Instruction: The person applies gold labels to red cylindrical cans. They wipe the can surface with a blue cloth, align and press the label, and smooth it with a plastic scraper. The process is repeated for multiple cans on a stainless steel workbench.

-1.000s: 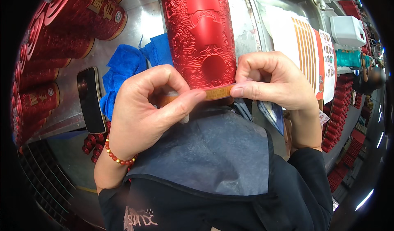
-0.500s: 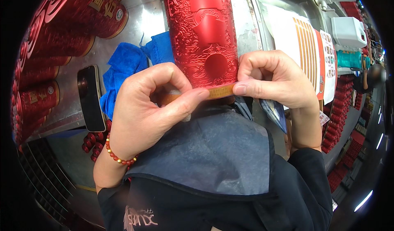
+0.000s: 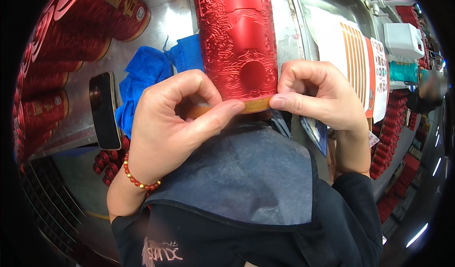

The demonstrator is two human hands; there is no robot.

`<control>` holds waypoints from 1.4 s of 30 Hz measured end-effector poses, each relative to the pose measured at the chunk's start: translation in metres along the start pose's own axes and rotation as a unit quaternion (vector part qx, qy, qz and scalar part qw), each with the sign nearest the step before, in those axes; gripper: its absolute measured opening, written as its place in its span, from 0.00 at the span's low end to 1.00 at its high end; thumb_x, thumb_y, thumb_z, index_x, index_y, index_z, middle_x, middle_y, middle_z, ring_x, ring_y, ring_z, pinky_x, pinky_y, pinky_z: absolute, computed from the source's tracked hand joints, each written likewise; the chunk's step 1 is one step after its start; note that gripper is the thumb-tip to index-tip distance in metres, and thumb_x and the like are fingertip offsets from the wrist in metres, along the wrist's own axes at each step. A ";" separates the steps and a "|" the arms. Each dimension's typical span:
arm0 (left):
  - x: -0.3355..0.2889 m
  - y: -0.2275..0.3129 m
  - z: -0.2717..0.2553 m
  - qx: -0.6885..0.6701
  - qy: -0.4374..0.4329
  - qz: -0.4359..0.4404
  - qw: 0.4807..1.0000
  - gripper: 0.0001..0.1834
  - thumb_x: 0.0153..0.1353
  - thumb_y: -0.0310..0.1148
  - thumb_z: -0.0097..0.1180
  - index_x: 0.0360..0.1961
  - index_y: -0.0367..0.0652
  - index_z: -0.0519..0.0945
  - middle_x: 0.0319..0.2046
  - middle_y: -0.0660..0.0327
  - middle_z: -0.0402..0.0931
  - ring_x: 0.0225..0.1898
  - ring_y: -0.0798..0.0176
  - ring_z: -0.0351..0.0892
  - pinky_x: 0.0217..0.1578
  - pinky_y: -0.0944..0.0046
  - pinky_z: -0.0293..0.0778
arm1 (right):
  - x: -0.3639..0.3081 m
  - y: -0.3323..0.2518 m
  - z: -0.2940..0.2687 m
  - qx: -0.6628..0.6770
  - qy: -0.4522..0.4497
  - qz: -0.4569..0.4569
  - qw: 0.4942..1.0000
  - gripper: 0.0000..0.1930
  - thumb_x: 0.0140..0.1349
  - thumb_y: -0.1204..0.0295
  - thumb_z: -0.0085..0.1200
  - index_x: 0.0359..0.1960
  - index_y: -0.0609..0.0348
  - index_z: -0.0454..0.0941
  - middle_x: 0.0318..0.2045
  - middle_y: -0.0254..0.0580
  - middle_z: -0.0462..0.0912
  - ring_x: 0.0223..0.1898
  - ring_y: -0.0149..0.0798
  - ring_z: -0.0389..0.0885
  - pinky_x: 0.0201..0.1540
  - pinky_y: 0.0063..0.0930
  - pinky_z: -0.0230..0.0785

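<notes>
A red embossed canister (image 3: 237, 39) lies on its side in front of me, its near end toward my apron. Along the rim of that end runs a narrow gold strip (image 3: 257, 106). My left hand (image 3: 177, 120) pinches the strip between thumb and forefinger, and part of it trails behind the fingers. At the right side of the rim, my right hand (image 3: 317, 94) presses the strip's other end with the thumb, its fingers curled against the canister. The underside of the canister's near end is hidden by my hands and apron.
Several red canisters (image 3: 85, 18) stand at the left. A phone (image 3: 105, 110) and a blue cloth (image 3: 147, 77) lie nearer. On the right are a sheet with gold strips (image 3: 353, 61), a white jug (image 3: 403, 39) and stacked red goods (image 3: 391, 134).
The canister appears slightly farther right in view. Both hands keep the same pinch on the gold strip, nearly in place.
</notes>
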State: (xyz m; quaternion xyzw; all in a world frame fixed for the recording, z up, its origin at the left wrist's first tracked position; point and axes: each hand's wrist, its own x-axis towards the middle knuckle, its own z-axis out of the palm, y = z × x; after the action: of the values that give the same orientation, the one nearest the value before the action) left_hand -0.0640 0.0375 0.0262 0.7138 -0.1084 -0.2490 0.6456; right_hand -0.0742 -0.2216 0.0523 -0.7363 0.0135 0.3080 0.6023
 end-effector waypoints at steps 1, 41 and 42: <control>0.000 0.000 -0.001 -0.007 0.001 -0.007 1.000 0.11 0.64 0.27 0.71 0.30 0.38 0.79 0.24 0.68 0.79 0.25 0.81 0.76 0.25 0.79 0.67 | -0.001 0.000 0.001 -0.004 0.004 0.005 1.000 0.11 0.63 0.73 0.69 0.27 0.59 0.77 0.21 0.21 0.71 0.23 0.16 0.62 0.26 0.18 0.52; 0.001 -0.038 -0.052 0.315 0.067 0.210 0.923 0.38 0.51 0.49 0.78 0.59 0.38 0.79 0.53 0.54 0.77 0.53 0.56 0.75 0.55 0.60 0.71 | 0.000 0.010 0.002 -0.040 0.050 -0.024 0.998 0.15 0.60 0.73 0.73 0.25 0.61 0.76 0.30 0.28 0.73 0.28 0.19 0.67 0.31 0.19 0.58; -0.001 -0.036 -0.049 0.331 0.074 0.224 0.914 0.45 0.48 0.54 0.78 0.62 0.38 0.77 0.56 0.53 0.75 0.56 0.54 0.72 0.58 0.58 0.69 | 0.000 0.010 0.003 -0.035 0.052 -0.022 0.998 0.14 0.60 0.73 0.72 0.24 0.61 0.76 0.30 0.28 0.73 0.28 0.19 0.67 0.31 0.19 0.58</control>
State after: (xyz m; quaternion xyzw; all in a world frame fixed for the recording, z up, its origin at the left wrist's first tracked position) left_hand -0.0466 0.0858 -0.0065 0.8600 -0.2936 0.0060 0.4173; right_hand -0.0794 -0.2216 0.0438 -0.7724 0.0178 0.2557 0.5810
